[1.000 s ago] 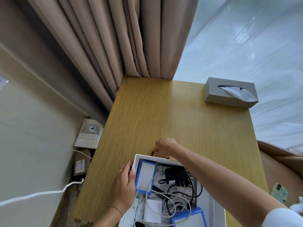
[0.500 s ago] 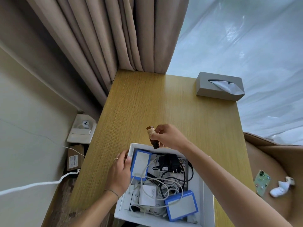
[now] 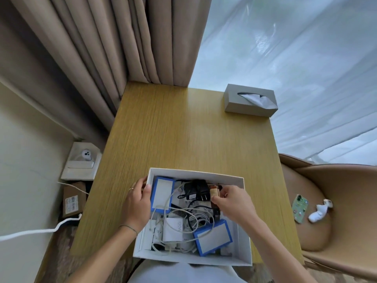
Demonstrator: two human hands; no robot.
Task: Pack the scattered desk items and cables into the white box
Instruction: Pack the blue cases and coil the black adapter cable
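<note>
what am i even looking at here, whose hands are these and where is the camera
There is no machine here. The camera sits on a person's head and looks down, so both arms reach in from the bottom of the picture.

A wooden desk carries a white box near the person and a grey tissue box at the far right corner.

The left hand grips the white box's left wall. The right hand pinches a small brown bottle inside the box, beside a black power adapter. Also in there: two blue-edged flat devices and white cables.

On the chair to the right lies a phone.
</note>
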